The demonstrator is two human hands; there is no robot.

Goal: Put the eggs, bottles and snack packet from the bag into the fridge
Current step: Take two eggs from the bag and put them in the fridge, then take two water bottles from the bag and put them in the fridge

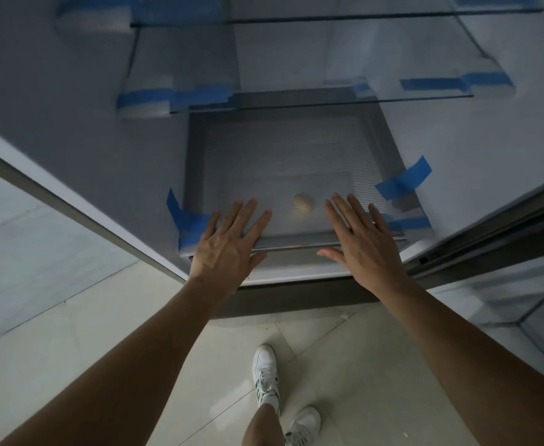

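Note:
I look down into the open fridge. At its bottom sits a drawer under a ribbed translucent cover (pixel 296 162). One pale egg (pixel 303 203) shows blurred through that cover near the front. My left hand (pixel 228 239) lies flat with straight, spread fingers on the cover's front left edge. My right hand (pixel 360 239) lies flat the same way on the front right edge. Neither hand holds anything. No bottles, snack packet or bag are in view.
Two glass shelves (pixel 322 103) (pixel 328 18) span the fridge above the drawer. Blue tape strips (pixel 404 181) stick to the shelf mounts and the drawer corners. The fridge door (pixel 502 226) stands open on the right. My white shoes (pixel 265 371) stand on the tiled floor below.

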